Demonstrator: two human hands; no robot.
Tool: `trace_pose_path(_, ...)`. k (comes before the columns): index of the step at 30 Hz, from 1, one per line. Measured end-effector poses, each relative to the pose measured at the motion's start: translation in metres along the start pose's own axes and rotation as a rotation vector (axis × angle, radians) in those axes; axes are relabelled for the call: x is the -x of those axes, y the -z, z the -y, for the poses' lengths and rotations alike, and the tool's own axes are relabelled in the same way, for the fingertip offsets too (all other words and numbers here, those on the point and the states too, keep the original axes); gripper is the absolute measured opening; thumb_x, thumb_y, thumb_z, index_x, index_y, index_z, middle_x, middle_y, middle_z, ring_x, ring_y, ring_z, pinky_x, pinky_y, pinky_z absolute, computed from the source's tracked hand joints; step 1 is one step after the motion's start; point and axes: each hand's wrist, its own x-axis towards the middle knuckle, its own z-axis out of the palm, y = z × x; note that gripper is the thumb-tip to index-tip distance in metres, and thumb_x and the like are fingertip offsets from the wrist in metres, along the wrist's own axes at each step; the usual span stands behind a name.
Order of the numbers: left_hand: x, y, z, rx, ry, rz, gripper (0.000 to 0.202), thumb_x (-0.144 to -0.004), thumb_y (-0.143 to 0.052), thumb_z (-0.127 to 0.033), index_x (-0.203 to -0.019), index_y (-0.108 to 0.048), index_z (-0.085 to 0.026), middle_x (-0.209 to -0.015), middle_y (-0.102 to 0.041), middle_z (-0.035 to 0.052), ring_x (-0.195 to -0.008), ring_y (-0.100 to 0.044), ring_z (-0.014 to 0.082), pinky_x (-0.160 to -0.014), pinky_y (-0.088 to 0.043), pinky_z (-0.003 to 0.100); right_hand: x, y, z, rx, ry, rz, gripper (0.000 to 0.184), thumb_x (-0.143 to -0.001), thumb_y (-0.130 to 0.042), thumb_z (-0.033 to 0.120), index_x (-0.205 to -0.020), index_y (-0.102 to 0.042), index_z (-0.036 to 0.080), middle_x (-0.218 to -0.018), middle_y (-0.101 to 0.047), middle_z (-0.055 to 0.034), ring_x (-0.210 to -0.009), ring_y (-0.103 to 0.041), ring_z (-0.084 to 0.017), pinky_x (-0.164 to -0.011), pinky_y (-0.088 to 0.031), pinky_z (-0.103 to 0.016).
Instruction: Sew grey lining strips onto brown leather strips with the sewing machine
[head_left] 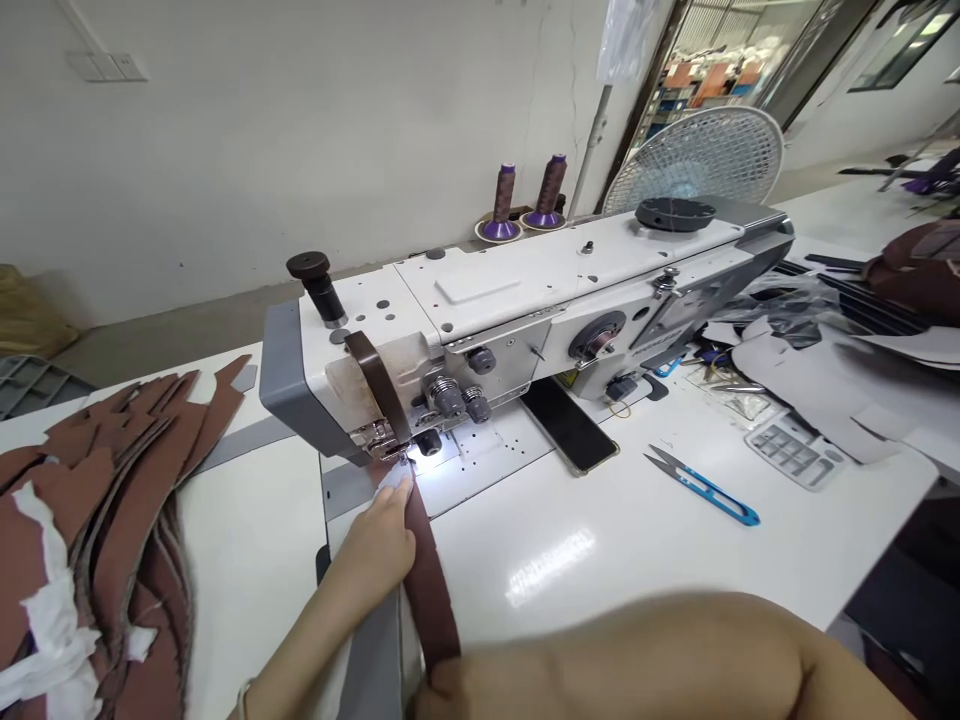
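Note:
A brown strip (431, 580) of leather-like material runs from the bottom of the view up to the needle of a white sewing machine (487, 310). Beside the lit presser foot (405, 460), the index finger of my left hand (382, 535) presses on a small pale piece (394, 478); its other fingers are folded in. Low in the view, my right hand (442, 690) is closed on the near end of the strip, with its fingers largely hidden and the forearm crossing the front. Another, darker brown strip (375, 375) hangs in a loop at the machine head.
Brown cut pieces (142, 480) are heaped at the left. Right of the needle lie a phone (574, 425) and blue thread snips (705, 487). Thread spools (504, 205) and a fan (697, 155) stand behind; pale sheets (810, 380) lie on the right.

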Motion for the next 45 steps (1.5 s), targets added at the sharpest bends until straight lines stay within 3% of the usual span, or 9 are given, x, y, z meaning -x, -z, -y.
trace_pose_path(3, 0.003, 0.001, -0.001, 0.021, -0.010, -0.006, 0.074, -0.076, -0.038, -0.003, -0.149, -0.032, -0.013, -0.147, -0.046, 0.0112, -0.132, -0.047, 0.0240, -0.109, -0.037, 0.033, 0.000, 0.017, -0.005, 0.197, -0.282, 0.030, 0.028, -0.091, -0.055, 0.030, -0.103, -0.067, 0.008, -0.110, -0.066, -0.0222, -0.095, -0.063, -0.032, -0.079, -0.048, -0.044)
trace_pose_path(6, 0.009, 0.001, -0.007, -0.020, 0.019, 0.038, 0.071, -0.079, -0.038, -0.004, -0.150, -0.030, -0.009, -0.145, -0.046, 0.0150, -0.128, -0.050, 0.0247, -0.107, -0.038, 0.034, 0.000, 0.020, -0.019, 0.331, -0.286, -0.030, 0.032, -0.089, -0.053, 0.025, -0.103, -0.065, -0.001, -0.111, -0.064, -0.0307, -0.103, -0.062, -0.040, -0.084, -0.044, -0.052)
trace_pose_path(8, 0.015, 0.000, -0.013, -0.060, 0.047, 0.068, 0.069, -0.081, -0.038, -0.005, -0.149, -0.029, -0.005, -0.144, -0.046, 0.0180, -0.129, -0.048, 0.0256, -0.108, -0.037, 0.034, -0.002, 0.014, -0.025, 0.359, -0.204, -0.121, 0.023, -0.086, -0.053, 0.019, -0.091, -0.067, 0.002, -0.093, -0.069, -0.0265, -0.087, -0.066, -0.037, -0.076, -0.046, -0.051)
trace_pose_path(12, 0.020, -0.001, -0.023, -0.085, 0.083, 0.082, 0.068, -0.083, -0.036, -0.005, -0.150, -0.025, -0.003, -0.142, -0.045, 0.0197, -0.130, -0.046, 0.0262, -0.108, -0.034, 0.034, -0.005, -0.002, -0.029, 0.329, -0.204, -0.212, 0.014, -0.077, -0.051, 0.013, -0.075, -0.064, 0.008, -0.067, -0.065, -0.0161, -0.057, -0.059, -0.025, -0.055, -0.045, -0.042)
trace_pose_path(20, 0.016, 0.004, -0.027, -0.003, 0.037, 0.044, 0.061, -0.085, -0.031, -0.003, -0.146, -0.031, 0.000, -0.128, -0.053, 0.0188, -0.119, -0.052, 0.0235, -0.103, -0.038, 0.032, -0.008, -0.019, -0.039, 0.442, -0.287, -0.359, 0.014, -0.071, -0.052, 0.014, -0.071, -0.064, 0.007, -0.065, -0.065, -0.0209, -0.062, -0.063, -0.032, -0.058, -0.047, -0.047)
trace_pose_path(27, 0.014, 0.007, -0.028, 0.018, 0.018, 0.011, 0.057, -0.087, -0.033, -0.004, -0.143, -0.035, 0.001, -0.124, -0.058, 0.0190, -0.118, -0.053, 0.0237, -0.102, -0.039, 0.032, -0.006, -0.026, -0.045, 0.460, -0.291, -0.380, 0.016, -0.071, -0.053, 0.014, -0.075, -0.066, 0.004, -0.069, -0.067, -0.0242, -0.071, -0.067, -0.038, -0.063, -0.048, -0.053)
trace_pose_path(33, 0.012, 0.007, -0.025, 0.040, 0.039, 0.022, 0.057, -0.087, -0.032, -0.003, -0.144, -0.035, -0.002, -0.129, -0.056, 0.0188, -0.115, -0.056, 0.0219, -0.099, -0.041, 0.031, -0.007, -0.030, -0.051, 0.441, -0.293, -0.396, 0.016, -0.072, -0.052, 0.013, -0.072, -0.067, 0.006, -0.067, -0.068, -0.0207, -0.070, -0.067, -0.037, -0.064, -0.050, -0.053)
trace_pose_path(38, 0.008, 0.008, -0.025, 0.044, 0.049, 0.009, 0.056, -0.088, -0.033, -0.003, -0.143, -0.037, -0.003, -0.129, -0.056, 0.0174, -0.120, -0.054, 0.0210, -0.102, -0.040, 0.030, -0.006, -0.031, -0.055, 0.465, -0.303, -0.396, 0.019, -0.072, -0.052, 0.013, -0.074, -0.069, 0.005, -0.071, -0.069, -0.0222, -0.075, -0.068, -0.040, -0.066, -0.051, -0.054)
trace_pose_path(45, 0.005, 0.005, -0.022, 0.056, 0.025, -0.030, 0.052, -0.089, -0.031, -0.004, -0.141, -0.040, -0.003, -0.124, -0.057, 0.0177, -0.111, -0.058, 0.0214, -0.097, -0.044, 0.033, -0.004, -0.035, -0.058, 0.468, -0.285, -0.351, 0.020, -0.072, -0.051, 0.012, -0.077, -0.069, 0.003, -0.074, -0.069, -0.0239, -0.078, -0.069, -0.040, -0.074, -0.051, -0.059)
